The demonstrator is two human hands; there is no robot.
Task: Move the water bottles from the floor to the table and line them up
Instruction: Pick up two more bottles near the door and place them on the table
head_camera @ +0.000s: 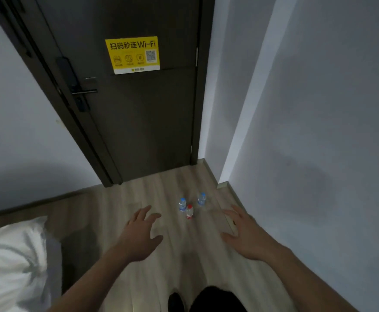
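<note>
Both forearms bare, no sleeves — dark trousers [217, 299], dark shoe [176, 300] at bottom edge.

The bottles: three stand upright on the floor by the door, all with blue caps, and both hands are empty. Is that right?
Not quite. The head view shows two bottles with blue caps, but the nearest bottle has a red cap. The rest holds: all three stand upright on the floor by the door, and the left hand and right hand are empty.

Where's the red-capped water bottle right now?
The red-capped clear plastic water bottle stands upright on the wooden floor before the dark door, nearest the camera, just right of the left blue-capped bottle.
</note>
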